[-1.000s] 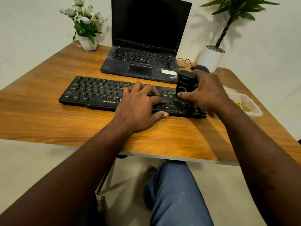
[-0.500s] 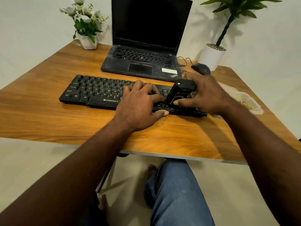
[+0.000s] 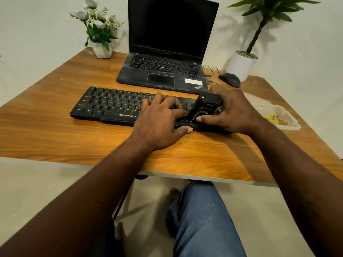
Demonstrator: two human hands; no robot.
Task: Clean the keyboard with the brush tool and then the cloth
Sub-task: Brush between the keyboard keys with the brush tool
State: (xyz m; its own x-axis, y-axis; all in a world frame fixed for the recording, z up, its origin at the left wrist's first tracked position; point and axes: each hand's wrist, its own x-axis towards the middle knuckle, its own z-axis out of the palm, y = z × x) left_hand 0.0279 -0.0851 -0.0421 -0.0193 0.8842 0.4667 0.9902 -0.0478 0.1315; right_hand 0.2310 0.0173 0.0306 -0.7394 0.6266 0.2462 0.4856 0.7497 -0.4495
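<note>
Flat black plastic keyboard (image 3: 111, 108) lies on the wooden table (image 3: 55, 136). Your left hand (image 3: 157, 125), fingers spread flat, pins its middle. Your right hand (image 3: 233, 112) grips the chunky black plastic brush tool (image 3: 204, 104), tilted onto the right-hand keys. Tool looks light and rigid; hold its sides.

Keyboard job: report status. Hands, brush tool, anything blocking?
Left hand flat on keyboard. Right hand grips brush tool, tilted on right-side keys. Nothing blocking the keys.

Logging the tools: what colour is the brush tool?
Black. The head view shows the brush tool best, gripped by the right hand on the keyboard.
</note>
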